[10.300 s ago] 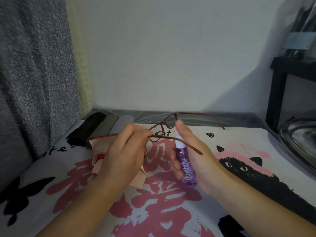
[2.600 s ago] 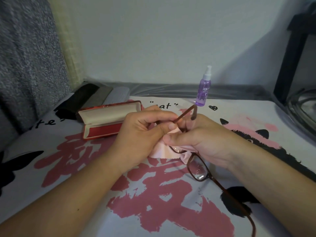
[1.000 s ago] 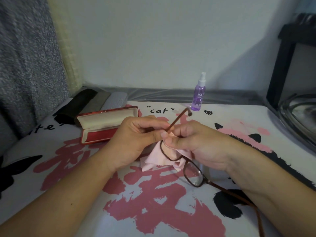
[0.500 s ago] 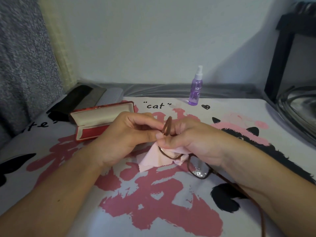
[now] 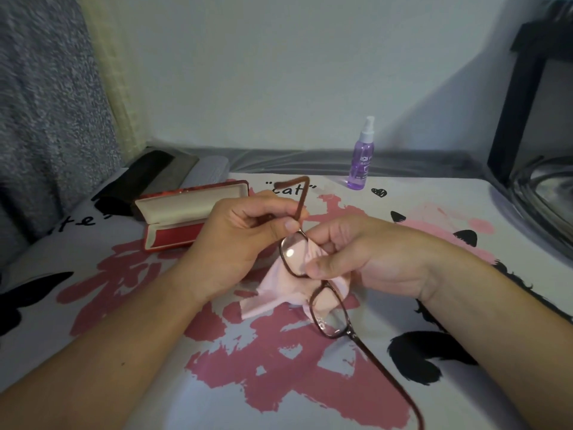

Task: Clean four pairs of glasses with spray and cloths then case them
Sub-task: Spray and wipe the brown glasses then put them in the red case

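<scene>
Brown-framed glasses [image 5: 330, 315] are held above the table, one temple pointing up and the other running toward me. My left hand [image 5: 238, 240] pinches the frame at the hinge beside the upper lens. My right hand [image 5: 366, 256] pinches a pink cloth [image 5: 273, 293] around that upper lens, thumb on the near face. The cloth's loose end hangs below. A purple spray bottle [image 5: 361, 159] stands upright at the back. An open red case [image 5: 189, 215] with a cream lining lies at the left.
Three closed cases, black [image 5: 133, 178], grey-brown [image 5: 178, 169] and light grey [image 5: 210, 170], lie side by side behind the red case. The table cover [image 5: 279, 383] has pink and black cat prints. A black shelf frame [image 5: 521, 88] and a metal bowl [image 5: 545, 193] stand at the right.
The spray bottle, held 10 seconds ago, now stands at the back. Over the last second the glasses tilted so the upper lens faces me, and my right thumb slid to its lower rim.
</scene>
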Tool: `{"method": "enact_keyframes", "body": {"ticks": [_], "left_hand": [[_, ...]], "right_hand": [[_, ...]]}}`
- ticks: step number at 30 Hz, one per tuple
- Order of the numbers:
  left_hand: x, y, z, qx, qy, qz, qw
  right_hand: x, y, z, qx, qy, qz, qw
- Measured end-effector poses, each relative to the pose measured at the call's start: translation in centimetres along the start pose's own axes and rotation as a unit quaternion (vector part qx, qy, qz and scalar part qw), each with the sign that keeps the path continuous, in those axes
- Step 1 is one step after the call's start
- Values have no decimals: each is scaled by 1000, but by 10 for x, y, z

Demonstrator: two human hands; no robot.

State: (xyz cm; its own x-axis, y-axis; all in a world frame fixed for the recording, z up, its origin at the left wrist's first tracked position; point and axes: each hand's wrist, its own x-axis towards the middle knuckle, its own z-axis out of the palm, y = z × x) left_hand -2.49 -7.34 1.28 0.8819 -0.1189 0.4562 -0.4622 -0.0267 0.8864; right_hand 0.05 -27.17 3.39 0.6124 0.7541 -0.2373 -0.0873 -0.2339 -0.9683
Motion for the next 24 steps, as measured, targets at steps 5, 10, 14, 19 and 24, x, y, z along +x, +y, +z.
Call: {"method": "enact_keyframes", "body": {"ticks": [5,10,14,19,24], "left_hand": [[0,-1,1,-14,-8,-7,1000],[-2,0,6,-34,-23,-16,999],[-2,-1,2,-26,-5,-25,999],[-1,0,-3,-25,11,-25,999],[-2,1,0,-24,-5,-25,999]], "right_hand": [[3,0,5,-30,33,7,999],[5,1,11,-20,59,1,998],[2,-1,13,-19,71,-34,997],[2,1,4,50,-2,-18,999],[1,-2,5,34,-10,22,999]]}}
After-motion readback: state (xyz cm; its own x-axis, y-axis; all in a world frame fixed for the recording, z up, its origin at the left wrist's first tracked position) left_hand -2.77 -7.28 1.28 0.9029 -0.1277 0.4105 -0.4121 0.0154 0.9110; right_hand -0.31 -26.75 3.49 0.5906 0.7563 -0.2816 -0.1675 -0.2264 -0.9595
